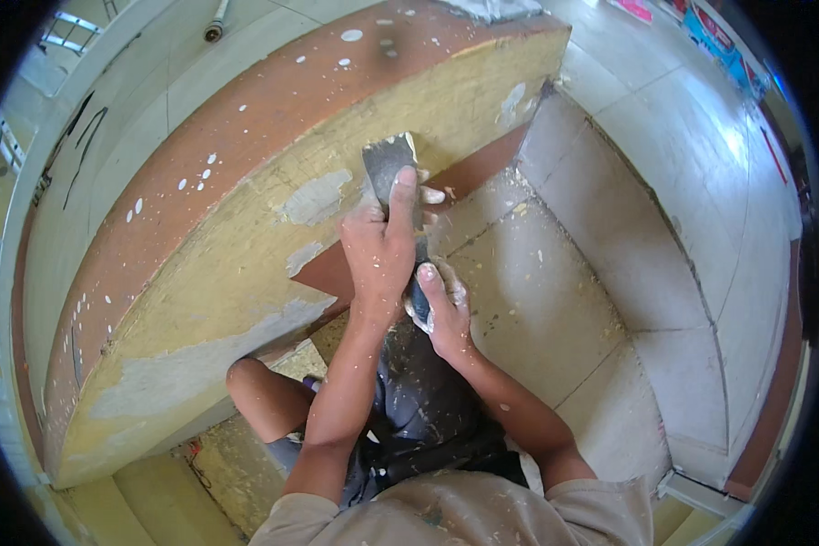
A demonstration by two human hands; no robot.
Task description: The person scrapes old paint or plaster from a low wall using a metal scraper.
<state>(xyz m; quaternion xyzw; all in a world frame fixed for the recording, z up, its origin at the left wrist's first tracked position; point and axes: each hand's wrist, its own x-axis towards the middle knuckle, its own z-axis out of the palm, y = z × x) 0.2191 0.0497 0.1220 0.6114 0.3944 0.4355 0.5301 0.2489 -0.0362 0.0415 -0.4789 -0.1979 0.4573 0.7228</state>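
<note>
A flat scraper with a broad, worn metal blade is held in both hands over a low yellow-painted wall. My left hand grips it close to the blade, the thumb laid along the metal. My right hand is wrapped around the dark handle, its fingers coated in pale dust. The blade's front edge is against or just above the yellow paint; I cannot tell which. Grey bare patches show where paint is off the wall. Beneath runs a reddish-brown painted band.
A reddish-brown ledge spotted with white tops the wall. Paint flakes lie on the tiled floor and along the tiled step at right. A pipe-like rod lies beyond the ledge. A blue and red printed package sits far right.
</note>
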